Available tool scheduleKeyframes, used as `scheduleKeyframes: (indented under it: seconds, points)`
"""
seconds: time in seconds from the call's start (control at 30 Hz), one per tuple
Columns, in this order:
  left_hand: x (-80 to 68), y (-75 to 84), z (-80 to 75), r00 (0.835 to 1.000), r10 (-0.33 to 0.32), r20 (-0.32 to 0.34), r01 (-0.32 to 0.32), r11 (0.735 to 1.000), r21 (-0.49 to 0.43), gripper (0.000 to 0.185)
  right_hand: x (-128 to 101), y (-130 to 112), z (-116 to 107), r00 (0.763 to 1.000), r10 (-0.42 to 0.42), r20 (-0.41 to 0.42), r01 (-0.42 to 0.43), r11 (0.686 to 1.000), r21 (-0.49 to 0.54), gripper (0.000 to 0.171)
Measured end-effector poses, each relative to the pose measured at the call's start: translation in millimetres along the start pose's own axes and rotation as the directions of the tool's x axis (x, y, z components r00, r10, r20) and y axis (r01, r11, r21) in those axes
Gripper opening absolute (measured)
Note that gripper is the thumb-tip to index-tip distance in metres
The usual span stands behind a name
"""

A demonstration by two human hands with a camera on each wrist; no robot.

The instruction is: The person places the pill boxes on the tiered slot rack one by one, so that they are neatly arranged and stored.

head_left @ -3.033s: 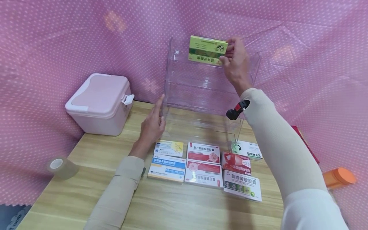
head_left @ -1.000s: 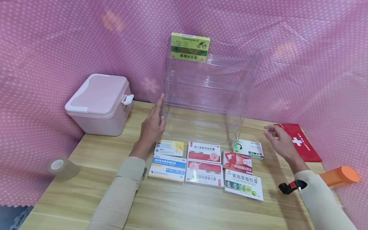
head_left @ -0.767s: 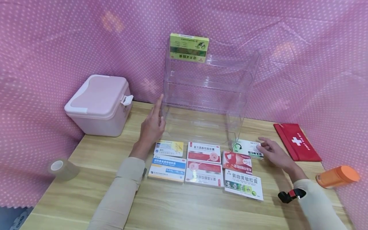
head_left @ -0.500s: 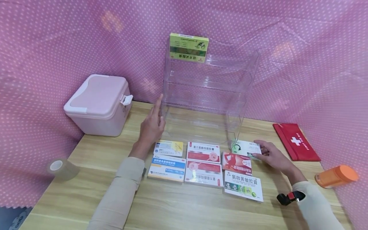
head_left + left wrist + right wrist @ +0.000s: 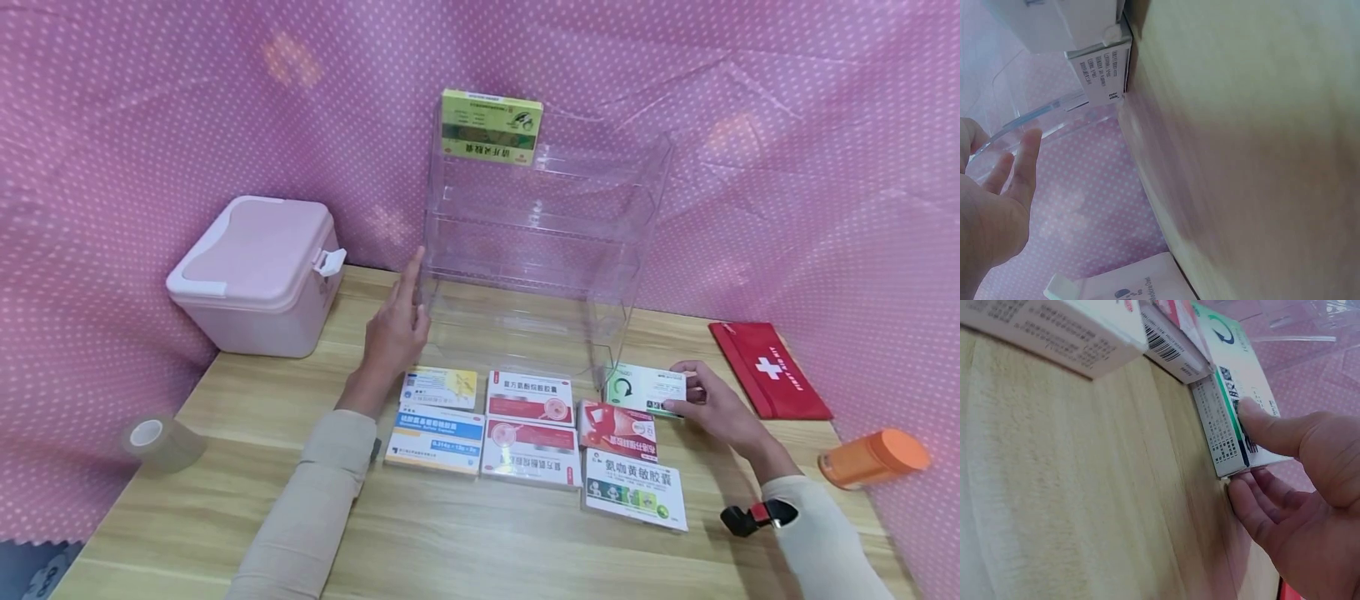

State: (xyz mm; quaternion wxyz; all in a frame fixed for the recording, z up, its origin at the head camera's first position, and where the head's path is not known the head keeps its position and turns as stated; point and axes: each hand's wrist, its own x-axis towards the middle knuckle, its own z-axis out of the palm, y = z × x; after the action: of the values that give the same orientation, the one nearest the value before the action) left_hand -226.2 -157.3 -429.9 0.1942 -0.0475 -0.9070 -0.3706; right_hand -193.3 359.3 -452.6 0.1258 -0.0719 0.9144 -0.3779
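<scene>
Right hand [image 5: 716,407] pinches the white-and-green medicine box [image 5: 643,390] at its right end: thumb on the top face, the other fingers [image 5: 1254,509] curled under the edge, clear in the right wrist view. The box sits at the front right foot of the clear acrylic shelf rack [image 5: 543,242], its near end apparently tipping up off the wooden surface [image 5: 465,542]; we cannot tell whether the far end touches.

Left hand [image 5: 395,333] stands flat and straight-fingered against the rack's left side wall, holding nothing, bracing it.

One green box [image 5: 491,127] stands upright on the top tier, at its left end. The tiers below show nothing in them.

Six more medicine boxes lie in rows in front of the rack, among them a red box [image 5: 617,429] just beside the gripped one and a blue-and-white box [image 5: 435,437] near the left forearm.

Our reading: the step in hand is the pick-up of the next box. The next move likely calls for a clean lift clear of the red neighbour, then a turn to upright for a slot beside the green box, with the left hand steadying the rack.

Around: pink lidded case [image 5: 258,271] left, tape roll [image 5: 161,437], red first-aid pouch [image 5: 768,368], orange bottle [image 5: 873,458].
</scene>
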Motion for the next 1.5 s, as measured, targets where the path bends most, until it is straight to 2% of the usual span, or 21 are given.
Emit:
scheduleKeyframes:
  seconds: [0.2, 0.4, 0.53, 0.73, 0.97, 1.33, 1.5]
  points:
    - [0.7, 1.0, -1.9, 1.0, 0.017, -0.023, -0.017, 1.0, 0.007, 0.09, -3, -3, -2, 0.999, -0.015, -0.047, 0.016, 0.999, 0.03, 0.05]
    - [0.3, 1.3, -1.7, 1.0, 0.013, -0.012, -0.013, 1.0, 0.005, 0.092, -6, -5, -7, 0.992, -0.055, -0.116, 0.062, 0.996, 0.058, 0.049]
    - [-0.2, 2.3, -1.4, 1.0, 0.007, -0.005, -0.007, 1.0, -0.001, 0.092, -8, -5, -12, 0.988, -0.042, -0.146, 0.051, 0.997, 0.064, 0.05]
    - [0.7, 3.9, 0.8, 1.0, 0.002, 0.006, -0.002, 1.0, -0.003, 0.091, -8, -2, -13, 0.985, -0.039, -0.167, 0.048, 0.998, 0.048, 0.052]
    - [0.1, 0.6, 1.4, 1.0, -0.002, -0.008, 0.002, 1.0, -0.002, 0.093, -10, -7, -16, 0.98, -0.098, -0.176, 0.11, 0.992, 0.061, 0.052]
    - [-1.8, 0.7, 0.1, 1.0, 0.004, -0.011, -0.004, 1.0, -0.004, 0.094, -9, -12, -18, 0.975, -0.125, -0.183, 0.141, 0.987, 0.08, 0.048]
    - [-1.2, 0.9, 0.1, 1.0, 0.0, -0.009, 0.0, 1.0, 0.0, 0.094, -8, -15, -23, 0.971, -0.132, -0.197, 0.146, 0.988, 0.057, 0.048]
